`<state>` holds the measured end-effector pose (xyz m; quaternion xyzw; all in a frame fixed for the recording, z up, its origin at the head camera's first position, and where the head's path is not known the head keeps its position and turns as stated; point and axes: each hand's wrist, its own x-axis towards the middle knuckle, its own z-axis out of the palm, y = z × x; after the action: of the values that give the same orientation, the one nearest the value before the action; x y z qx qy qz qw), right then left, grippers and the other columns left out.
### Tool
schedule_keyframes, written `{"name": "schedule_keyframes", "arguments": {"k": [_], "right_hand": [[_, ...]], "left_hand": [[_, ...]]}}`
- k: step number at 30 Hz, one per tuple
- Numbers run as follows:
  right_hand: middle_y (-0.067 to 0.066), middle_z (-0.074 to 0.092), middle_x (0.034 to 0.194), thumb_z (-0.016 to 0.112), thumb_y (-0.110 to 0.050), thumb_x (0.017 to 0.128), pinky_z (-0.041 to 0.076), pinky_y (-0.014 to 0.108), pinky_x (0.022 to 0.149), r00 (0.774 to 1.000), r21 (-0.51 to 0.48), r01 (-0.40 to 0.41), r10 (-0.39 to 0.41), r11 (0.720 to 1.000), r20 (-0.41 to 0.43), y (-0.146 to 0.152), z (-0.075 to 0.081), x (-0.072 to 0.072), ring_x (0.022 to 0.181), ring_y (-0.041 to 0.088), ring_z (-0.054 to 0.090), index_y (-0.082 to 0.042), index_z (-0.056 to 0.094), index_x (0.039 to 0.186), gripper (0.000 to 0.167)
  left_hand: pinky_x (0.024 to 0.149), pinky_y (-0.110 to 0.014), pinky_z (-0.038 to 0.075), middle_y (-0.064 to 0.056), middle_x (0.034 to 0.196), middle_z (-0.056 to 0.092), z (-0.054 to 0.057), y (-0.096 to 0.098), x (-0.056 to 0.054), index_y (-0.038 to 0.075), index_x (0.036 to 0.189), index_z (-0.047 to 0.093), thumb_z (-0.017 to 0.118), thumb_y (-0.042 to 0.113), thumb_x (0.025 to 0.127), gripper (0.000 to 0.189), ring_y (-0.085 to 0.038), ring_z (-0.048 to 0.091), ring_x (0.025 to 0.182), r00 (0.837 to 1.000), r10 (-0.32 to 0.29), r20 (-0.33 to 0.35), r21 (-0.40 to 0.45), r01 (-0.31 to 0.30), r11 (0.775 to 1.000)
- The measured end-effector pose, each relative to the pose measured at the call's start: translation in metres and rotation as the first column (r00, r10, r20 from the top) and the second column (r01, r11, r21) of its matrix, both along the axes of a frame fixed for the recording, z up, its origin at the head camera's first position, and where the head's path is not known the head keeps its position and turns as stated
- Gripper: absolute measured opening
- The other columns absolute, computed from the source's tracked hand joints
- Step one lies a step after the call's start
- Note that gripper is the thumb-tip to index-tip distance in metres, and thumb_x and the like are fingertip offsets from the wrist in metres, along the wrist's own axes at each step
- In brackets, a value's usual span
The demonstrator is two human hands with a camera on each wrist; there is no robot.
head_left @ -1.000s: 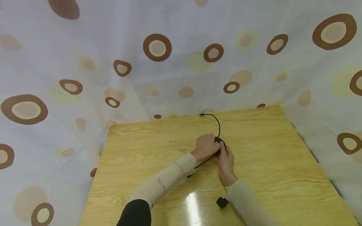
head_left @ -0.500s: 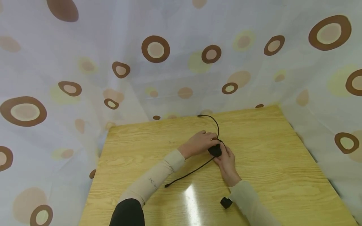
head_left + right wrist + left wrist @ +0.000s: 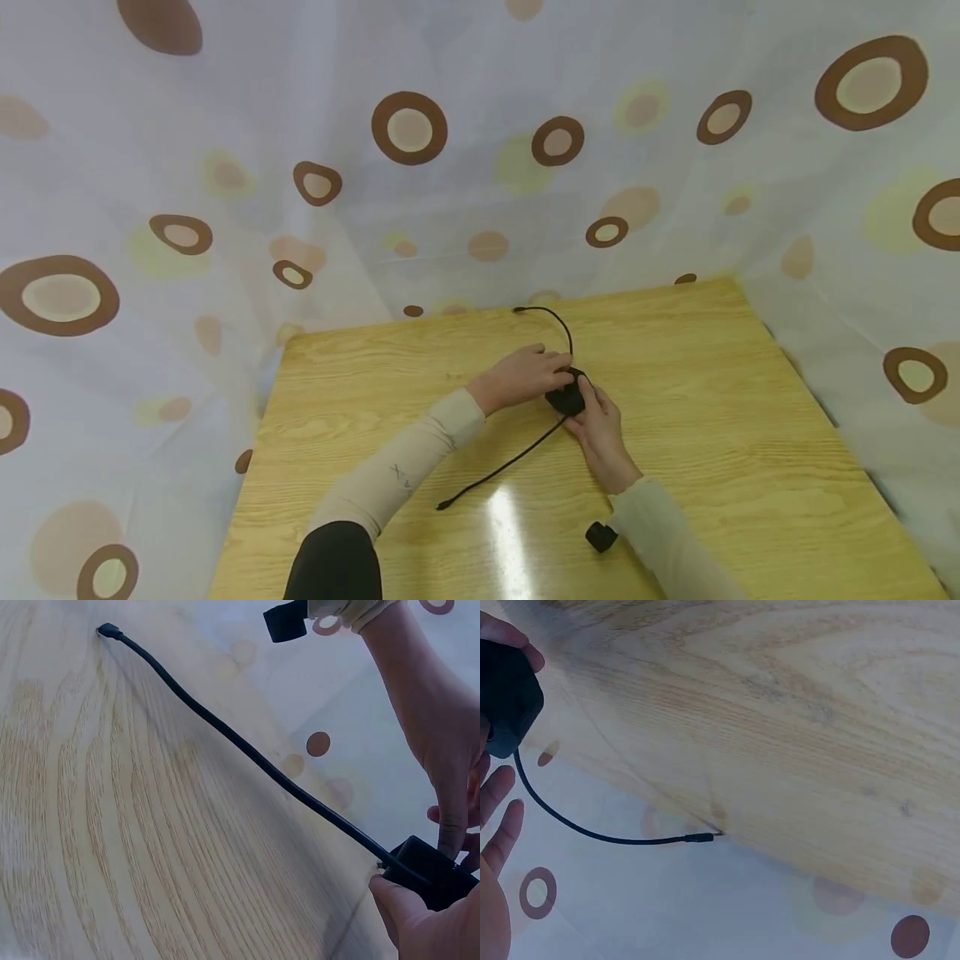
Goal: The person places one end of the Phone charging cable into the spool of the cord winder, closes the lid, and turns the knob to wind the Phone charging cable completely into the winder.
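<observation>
A small angular black cable case [image 3: 566, 403] is held over the table, with a thin black cable [image 3: 510, 461] coming out on two sides. One plug [image 3: 444, 505] points toward the near left; the other plug [image 3: 519, 310] lies near the back edge. My right hand [image 3: 603, 433] grips the case from the right, thumb on top. Reaching in from the left, my left hand [image 3: 521, 379] has its thumb and a fingertip at the case, while its other fingers stand loosely apart in the left wrist view. The right wrist view shows the cable [image 3: 255, 754] running along the case's side.
The wood-grain table [image 3: 712, 400] surrounds the hands. A white sheet [image 3: 465, 192] with brown spots hangs behind it and along both sides. A black block [image 3: 602, 537] sits at the right sleeve, and a dark cuff [image 3: 335, 562] covers the left forearm.
The left hand has drawn back leftward and loosened from a fist to fingertips at the case. The near cable end, earlier partly behind the left forearm, now shows further left.
</observation>
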<state>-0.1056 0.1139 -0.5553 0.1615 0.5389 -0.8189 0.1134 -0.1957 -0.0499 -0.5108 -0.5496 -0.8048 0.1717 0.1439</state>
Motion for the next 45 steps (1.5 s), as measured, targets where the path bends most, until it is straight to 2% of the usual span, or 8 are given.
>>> {"name": "schedule_keyframes", "arguments": {"k": [12, 22, 28, 31, 34, 39, 41, 45], "right_hand": [[0.013, 0.039, 0.164, 0.039, -0.05, 0.113, 0.058, 0.02, 0.094, 0.999, -0.018, 0.026, -0.026, 0.999, 0.026, -0.006, 0.003, 0.003, 0.104, -0.006, 0.069, -0.008, 0.031, 0.165, 0.067], [-0.012, 0.068, 0.119, 0.047, -0.049, 0.11, 0.057, 0.017, 0.089, 0.963, -0.102, 0.266, -0.27, 0.959, -0.025, -0.022, 0.004, 0.001, 0.107, 0.0, 0.07, -0.014, 0.051, 0.147, 0.051], [-0.011, 0.066, 0.121, 0.047, -0.046, 0.111, 0.056, 0.017, 0.09, 0.944, -0.146, 0.316, -0.325, 0.938, -0.047, -0.026, 0.005, 0.002, 0.106, 0.001, 0.069, -0.016, 0.052, 0.144, 0.046], [-0.011, 0.066, 0.121, 0.046, -0.048, 0.111, 0.055, 0.017, 0.087, 0.961, -0.123, 0.267, -0.273, 0.956, -0.033, -0.022, 0.004, 0.004, 0.105, 0.0, 0.068, -0.014, 0.048, 0.149, 0.051], [-0.009, 0.063, 0.131, 0.041, -0.052, 0.111, 0.055, 0.017, 0.09, 0.982, -0.074, 0.184, -0.186, 0.98, -0.019, -0.014, 0.004, 0.004, 0.108, -0.002, 0.068, -0.013, 0.043, 0.155, 0.058], [0.01, 0.045, 0.159, 0.04, -0.05, 0.113, 0.055, 0.03, 0.107, 0.996, -0.065, 0.087, -0.088, 0.994, -0.014, -0.002, 0.007, 0.0, 0.109, -0.001, 0.07, -0.009, 0.032, 0.163, 0.066], [0.015, 0.038, 0.165, 0.041, -0.048, 0.113, 0.054, 0.035, 0.11, 0.998, -0.08, 0.07, -0.07, 0.994, -0.006, 0.001, 0.008, -0.002, 0.107, 0.0, 0.072, -0.007, 0.029, 0.165, 0.067], [0.018, 0.033, 0.168, 0.039, -0.047, 0.114, 0.055, 0.034, 0.109, 1.0, -0.068, 0.015, -0.015, 0.998, 0.002, 0.006, 0.008, -0.003, 0.106, 0.001, 0.072, -0.006, 0.026, 0.166, 0.068]], "left_hand": [[0.083, -0.032, 0.041, 0.008, 0.094, 0.071, -0.017, 0.007, 0.017, 0.021, 0.096, 0.071, 0.056, 0.038, 0.11, 0.027, -0.009, 0.065, 0.082, 0.951, 0.218, 0.218, 0.209, -0.263, 0.942], [0.065, -0.025, 0.031, 0.008, 0.058, 0.056, -0.014, 0.033, 0.034, 0.02, 0.067, 0.06, 0.065, 0.028, 0.101, 0.035, -0.007, 0.045, 0.051, 0.804, 0.374, 0.462, 0.439, -0.574, 0.691], [0.046, -0.019, 0.022, 0.009, 0.051, 0.035, -0.005, 0.044, 0.038, 0.019, 0.062, 0.048, 0.064, 0.025, 0.1, 0.042, -0.006, 0.028, 0.044, 0.617, 0.355, 0.702, 0.403, -0.755, 0.517], [0.043, -0.02, 0.024, 0.008, 0.053, 0.035, -0.001, 0.042, 0.036, 0.019, 0.064, 0.046, 0.063, 0.025, 0.1, 0.041, -0.007, 0.029, 0.045, 0.521, 0.319, 0.792, 0.322, -0.8, 0.506], [0.05, -0.018, 0.037, 0.008, 0.063, 0.054, -0.002, 0.031, 0.028, 0.018, 0.075, 0.059, 0.06, 0.028, 0.106, 0.032, -0.005, 0.046, 0.053, 0.602, 0.279, 0.748, 0.307, -0.687, 0.658], [0.069, -0.023, 0.052, 0.004, 0.102, 0.07, 0.0, 0.005, 0.012, 0.023, 0.123, 0.073, 0.058, 0.031, 0.11, 0.022, -0.008, 0.062, 0.071, 0.894, 0.155, 0.42, 0.324, -0.307, 0.895], [0.07, -0.024, 0.053, 0.005, 0.108, 0.066, 0.002, -0.001, 0.008, 0.028, 0.131, 0.071, 0.063, 0.031, 0.108, 0.025, -0.008, 0.061, 0.072, 0.953, 0.131, 0.274, 0.287, -0.211, 0.934], [0.072, -0.025, 0.053, 0.006, 0.116, 0.064, 0.006, -0.005, 0.006, 0.034, 0.133, 0.071, 0.073, 0.027, 0.102, 0.032, -0.005, 0.063, 0.082, 0.991, 0.072, 0.116, 0.178, -0.092, 0.98]]}}
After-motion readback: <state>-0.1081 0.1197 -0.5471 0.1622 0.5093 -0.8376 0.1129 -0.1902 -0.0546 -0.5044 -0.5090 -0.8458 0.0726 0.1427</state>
